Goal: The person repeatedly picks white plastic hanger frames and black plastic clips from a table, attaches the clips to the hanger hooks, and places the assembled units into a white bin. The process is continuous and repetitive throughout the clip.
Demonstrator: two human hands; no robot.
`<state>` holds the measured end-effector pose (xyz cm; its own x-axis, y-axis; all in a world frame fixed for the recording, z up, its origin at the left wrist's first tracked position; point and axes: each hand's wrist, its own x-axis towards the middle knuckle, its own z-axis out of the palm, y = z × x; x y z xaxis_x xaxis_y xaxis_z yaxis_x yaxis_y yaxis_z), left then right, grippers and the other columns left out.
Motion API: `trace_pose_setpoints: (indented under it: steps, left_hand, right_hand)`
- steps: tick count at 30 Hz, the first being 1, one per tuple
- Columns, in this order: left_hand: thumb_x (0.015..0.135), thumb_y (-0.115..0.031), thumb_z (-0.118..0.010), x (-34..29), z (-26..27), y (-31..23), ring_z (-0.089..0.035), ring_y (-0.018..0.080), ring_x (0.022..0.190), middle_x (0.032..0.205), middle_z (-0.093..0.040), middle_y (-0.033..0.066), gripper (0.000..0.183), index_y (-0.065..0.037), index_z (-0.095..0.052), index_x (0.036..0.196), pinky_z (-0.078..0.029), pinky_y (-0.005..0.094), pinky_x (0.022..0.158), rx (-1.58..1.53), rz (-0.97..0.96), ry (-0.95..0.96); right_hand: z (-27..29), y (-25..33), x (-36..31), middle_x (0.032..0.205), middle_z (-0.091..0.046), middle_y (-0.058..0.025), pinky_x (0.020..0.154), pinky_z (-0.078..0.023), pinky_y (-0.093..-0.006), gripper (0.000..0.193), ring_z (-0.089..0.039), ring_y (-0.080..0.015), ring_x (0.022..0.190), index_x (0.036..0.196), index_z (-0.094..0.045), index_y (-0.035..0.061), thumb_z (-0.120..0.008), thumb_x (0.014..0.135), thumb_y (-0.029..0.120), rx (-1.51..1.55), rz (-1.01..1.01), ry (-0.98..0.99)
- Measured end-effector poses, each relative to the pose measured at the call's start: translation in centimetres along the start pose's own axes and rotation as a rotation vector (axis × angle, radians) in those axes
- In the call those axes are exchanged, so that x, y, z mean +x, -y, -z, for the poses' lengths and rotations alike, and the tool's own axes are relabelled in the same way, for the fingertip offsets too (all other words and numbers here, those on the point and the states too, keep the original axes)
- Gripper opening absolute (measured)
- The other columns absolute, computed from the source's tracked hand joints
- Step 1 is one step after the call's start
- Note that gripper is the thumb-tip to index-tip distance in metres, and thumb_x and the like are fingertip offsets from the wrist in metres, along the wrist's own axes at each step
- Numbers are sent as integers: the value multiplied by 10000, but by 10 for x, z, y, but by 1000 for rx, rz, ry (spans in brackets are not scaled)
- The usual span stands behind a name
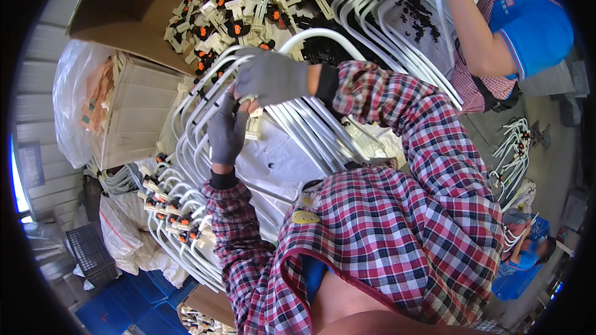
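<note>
Pinching a cream plastic clip (252, 125) between them, the gloved left hand (225, 133) and right hand (270, 76) sit closed over white bent tubes (292, 118).

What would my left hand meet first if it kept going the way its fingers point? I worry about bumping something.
Probably the right hand: the left hand points toward it, nearly touching.

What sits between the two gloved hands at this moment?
In the head view, a small cream plastic clip sits between the left hand and right hand, over the stack of white bent tubes.
</note>
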<state>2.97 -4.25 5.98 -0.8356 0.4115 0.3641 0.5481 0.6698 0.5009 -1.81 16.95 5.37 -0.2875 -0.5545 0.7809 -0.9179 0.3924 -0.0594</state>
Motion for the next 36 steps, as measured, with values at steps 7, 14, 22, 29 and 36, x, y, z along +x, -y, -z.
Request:
trace_pose_setpoints:
  steps: [7, 14, 22, 29, 36]
  left_hand:
    - [946, -196, -669, -57, 30, 28, -624, 108, 808, 895, -688, 79, 413, -22, -581, 1311, -492, 263, 734, -56, 301, -92]
    - [948, -229, -679, -104, 60, 25, -593, 98, 769, 851, -682, 53, 348, -6, -629, 1210, -491, 265, 712, 36, 426, -268]
    - [996, -242, -624, -140, 93, 66, -454, 31, 612, 708, -537, -41, 264, -9, -635, 1119, -345, 194, 544, -102, 595, -405]
    - [1025, -213, -566, -170, 124, 99, -413, 27, 616, 719, -488, -54, 193, -37, -618, 1085, -323, 184, 546, -175, 537, -457]
    - [1023, -190, -562, -165, 133, 103, -400, 40, 634, 728, -464, -49, 221, -26, -606, 1166, -326, 197, 553, -158, 522, -418]
  right_hand:
    - [27, -180, -121, 1398, -457, -227, 929, -494, -500, 564, -593, -420, 1095, 1344, -544, 139, -710, 843, 338, -552, -1182, -36]
    - [29, -206, -148, 1369, -448, -213, 739, -568, -450, 410, -659, -390, 911, 1240, -527, 112, -641, 847, 82, -466, -1267, 42]
    - [67, -136, -180, 848, -668, -125, 635, -525, -354, 267, -666, -284, 736, 998, -657, 67, -743, 836, 261, -291, -756, -571]
    - [7, -74, -289, 981, -694, -104, 763, -555, -298, 227, -677, -178, 852, 1090, -610, 38, -613, 981, 236, 1161, -1480, -957]
    - [-58, -51, -288, 1220, -628, -152, 940, -554, -356, 541, -640, -240, 1100, 1340, -475, -15, -631, 976, 354, 1447, -1362, -748]
